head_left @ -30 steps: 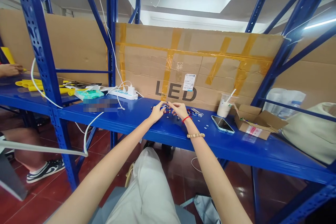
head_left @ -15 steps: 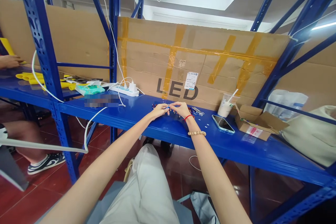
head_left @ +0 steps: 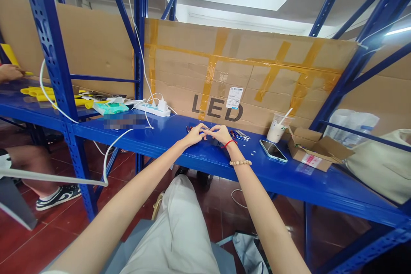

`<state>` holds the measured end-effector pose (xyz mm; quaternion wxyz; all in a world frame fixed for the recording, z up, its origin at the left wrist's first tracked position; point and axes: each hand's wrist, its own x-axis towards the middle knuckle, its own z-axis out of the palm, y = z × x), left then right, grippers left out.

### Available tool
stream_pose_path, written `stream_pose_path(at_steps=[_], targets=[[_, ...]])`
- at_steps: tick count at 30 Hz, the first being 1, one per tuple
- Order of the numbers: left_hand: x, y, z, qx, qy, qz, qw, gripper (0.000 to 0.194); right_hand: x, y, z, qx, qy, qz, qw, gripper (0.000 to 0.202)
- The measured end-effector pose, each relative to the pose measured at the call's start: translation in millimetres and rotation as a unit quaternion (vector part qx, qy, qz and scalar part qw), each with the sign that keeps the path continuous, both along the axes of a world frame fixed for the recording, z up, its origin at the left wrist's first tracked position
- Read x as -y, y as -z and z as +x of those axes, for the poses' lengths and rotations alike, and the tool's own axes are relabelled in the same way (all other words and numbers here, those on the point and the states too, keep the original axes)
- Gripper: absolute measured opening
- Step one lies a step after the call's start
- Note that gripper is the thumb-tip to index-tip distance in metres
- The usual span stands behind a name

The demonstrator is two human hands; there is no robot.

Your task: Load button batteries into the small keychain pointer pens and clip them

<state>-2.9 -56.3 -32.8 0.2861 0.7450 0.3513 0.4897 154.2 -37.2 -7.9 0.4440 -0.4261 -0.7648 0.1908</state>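
Note:
Over the blue shelf table [head_left: 167, 135], my left hand [head_left: 195, 134] and my right hand [head_left: 220, 133] meet at their fingertips. The fingers of each are pinched together around something too small to make out. My right wrist wears a red string and a beaded bracelet [head_left: 240, 163]. Just beyond and right of my right hand lies a small pile of blue, red and silvery metal pieces [head_left: 239, 135]. A few dark red bits [head_left: 189, 129] show behind my left hand.
A phone [head_left: 272, 151], a cup with a straw [head_left: 276, 128] and an open small carton [head_left: 316, 147] stand on the right. On the left are a power strip [head_left: 154, 110], white cables and yellow tubes [head_left: 38, 92]. A taped cardboard sheet [head_left: 180, 72] closes the back.
The fingers of both hands have shifted slightly where they meet, and the small blue piece between them no longer shows. The view has moved very slightly.

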Motion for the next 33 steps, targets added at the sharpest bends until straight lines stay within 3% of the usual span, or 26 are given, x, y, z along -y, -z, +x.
stream_pose_path(at_steps=[7, 10, 13, 23, 33], targets=[[0, -4.6, 1, -0.024, -0.043, 0.029, 0.998, 0.014, -1, -2.4, 1, 0.002, 0.031, 0.005, 1.000, 0.034], [1, -7.3, 1, -0.042, -0.083, 0.044, 0.995, 0.019, -1, -4.7, 2, -0.050, 0.004, 0.015, 0.999, 0.036], [1, -7.5, 1, -0.060, -0.083, 0.046, 0.994, 0.023, 2, -6.7, 3, -0.073, -0.022, 0.007, 0.997, 0.036], [10, -7.5, 1, -0.101, -0.067, 0.074, 0.990, 0.017, 18, -14.9, 5, -0.067, 0.000, -0.162, 0.985, 0.046], [8, -5.9, 1, -0.124, -0.110, 0.142, 0.976, 0.008, 23, -17.9, -1, -0.120, 0.003, -0.215, 0.969, 0.039]])
